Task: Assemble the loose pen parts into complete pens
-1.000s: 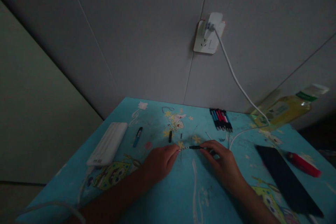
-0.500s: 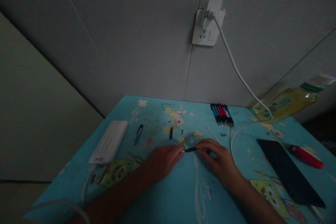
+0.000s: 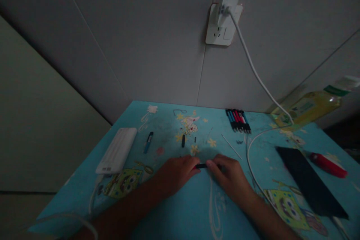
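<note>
My left hand (image 3: 177, 171) and my right hand (image 3: 230, 172) are close together above the near middle of the table. Both are closed on opposite ends of a short black pen part (image 3: 201, 166), held roughly level between the fingertips. Its two ends are hidden by my fingers. Beyond my hands lie a small black tube (image 3: 183, 141), a tiny dark piece (image 3: 195, 140) and a thin pale rod (image 3: 231, 146) like a pen refill. To the left rests a blue pen barrel (image 3: 148, 142) with a dark upper end.
Several blue, red and black pens (image 3: 238, 120) lie in a row at the back. A white power bank (image 3: 117, 150) with a cable is at the left. On the right are a dark flat slab (image 3: 311, 182), a red object (image 3: 328, 165), a yellow-liquid bottle (image 3: 306, 108) and a white charger cable (image 3: 253, 68).
My hands have drawn slightly closer, and less of the black pen part shows between them. The right fingers have shifted down and left, uncovering more of the thin rod.
</note>
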`<state>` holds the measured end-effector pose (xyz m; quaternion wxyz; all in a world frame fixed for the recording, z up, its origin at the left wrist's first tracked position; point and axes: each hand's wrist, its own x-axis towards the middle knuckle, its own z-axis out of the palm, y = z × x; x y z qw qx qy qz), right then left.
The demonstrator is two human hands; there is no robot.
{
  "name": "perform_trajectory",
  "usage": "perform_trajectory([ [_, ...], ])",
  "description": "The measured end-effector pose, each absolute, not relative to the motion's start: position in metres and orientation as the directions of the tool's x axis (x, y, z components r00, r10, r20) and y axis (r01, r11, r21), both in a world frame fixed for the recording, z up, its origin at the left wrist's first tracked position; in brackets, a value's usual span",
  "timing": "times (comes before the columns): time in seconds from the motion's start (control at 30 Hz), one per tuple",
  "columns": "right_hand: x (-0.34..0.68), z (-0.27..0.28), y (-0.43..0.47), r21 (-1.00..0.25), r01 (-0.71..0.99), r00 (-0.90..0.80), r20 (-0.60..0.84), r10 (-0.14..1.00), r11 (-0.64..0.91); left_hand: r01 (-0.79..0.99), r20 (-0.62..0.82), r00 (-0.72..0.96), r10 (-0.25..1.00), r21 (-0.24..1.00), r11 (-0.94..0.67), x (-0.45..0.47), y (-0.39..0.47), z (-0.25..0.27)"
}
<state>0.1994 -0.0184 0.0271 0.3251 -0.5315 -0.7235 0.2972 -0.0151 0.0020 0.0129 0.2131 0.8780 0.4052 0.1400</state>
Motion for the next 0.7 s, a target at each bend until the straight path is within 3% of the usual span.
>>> perform_trajectory([
  [0.27,0.205,0.031,-0.016,-0.796,0.455,-0.367,0.240,0.899,0.398,0.668,0.121,0.639,0.759,0.401,-0.627,-0.017,0.003,0.015],
  [0.53,0.202,0.023,-0.017,-0.681,0.613,-0.384,0.186,0.904,0.401,0.647,0.111,0.691,0.714,0.346,-0.680,-0.015,-0.001,0.017],
  [0.63,0.214,0.027,-0.010,-0.630,0.673,-0.313,0.232,0.921,0.388,0.652,0.118,0.686,0.718,0.340,-0.678,-0.015,0.000,0.019],
  [0.7,0.229,0.030,-0.002,-0.573,0.749,-0.178,0.312,0.933,0.334,0.650,0.135,0.674,0.726,0.359,-0.670,-0.017,0.001,0.019],
])
